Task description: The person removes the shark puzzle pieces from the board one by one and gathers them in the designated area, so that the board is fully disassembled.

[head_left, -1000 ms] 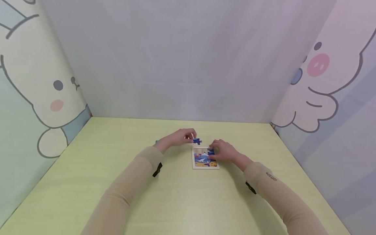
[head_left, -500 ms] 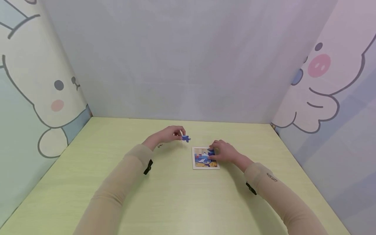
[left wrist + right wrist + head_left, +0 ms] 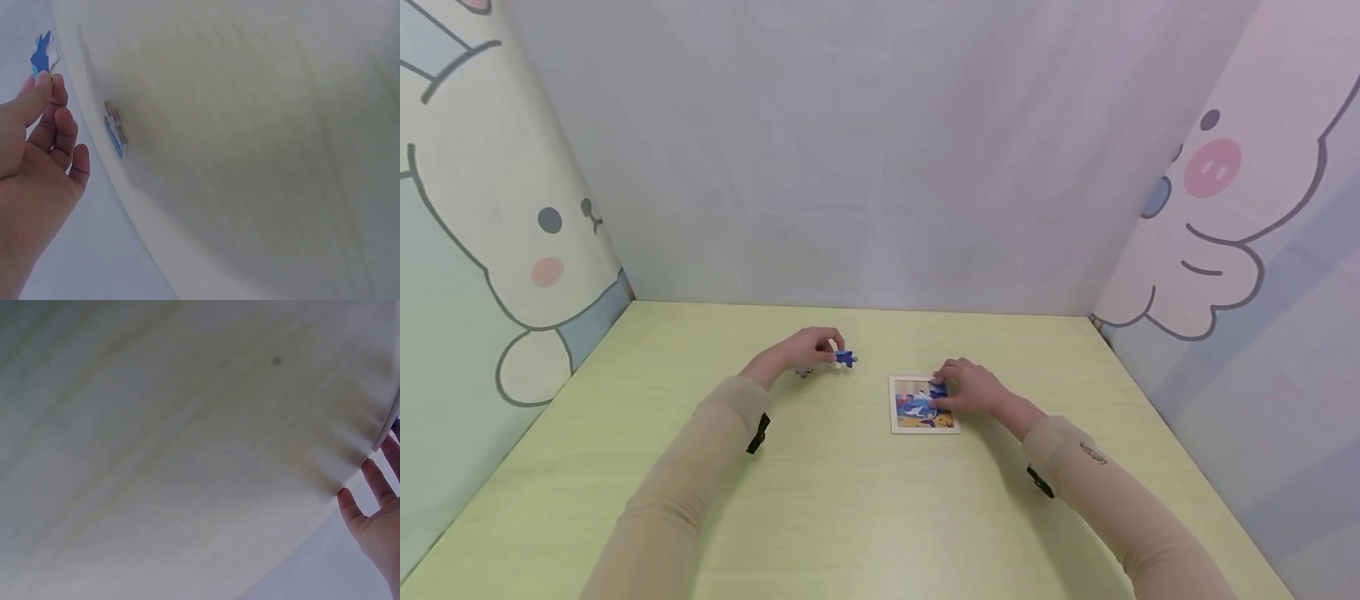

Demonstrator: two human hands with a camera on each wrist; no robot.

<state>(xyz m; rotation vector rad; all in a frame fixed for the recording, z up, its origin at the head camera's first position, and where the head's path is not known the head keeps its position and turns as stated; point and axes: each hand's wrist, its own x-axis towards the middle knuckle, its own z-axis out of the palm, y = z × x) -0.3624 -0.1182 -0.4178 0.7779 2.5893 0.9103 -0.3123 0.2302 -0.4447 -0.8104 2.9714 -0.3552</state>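
In the head view my left hand (image 3: 801,348) pinches a blue jigsaw piece (image 3: 846,358) above the table, left of the white-framed puzzle (image 3: 925,431). The left wrist view shows that piece (image 3: 42,57) between thumb and index finger of the left hand (image 3: 37,150), the other fingers loosely bent. A second loose piece (image 3: 804,372) lies partly below the left hand; the left wrist view also shows this piece (image 3: 115,129). My right hand (image 3: 973,387) rests on the puzzle's right side, covering part of its picture. Spread fingers of the right hand (image 3: 380,522) touch down beside the frame edge (image 3: 386,428).
A pale yellow-green table (image 3: 880,517) lies under both forearms. A light grey curtain (image 3: 865,167) hangs along the back edge, with cartoon-printed cloth on the left side (image 3: 512,208) and the right side (image 3: 1285,275).
My left hand has moved left, away from the puzzle, with the blue piece still pinched. The loose piece near it shows more clearly than a second ago. My right hand has stayed in place.
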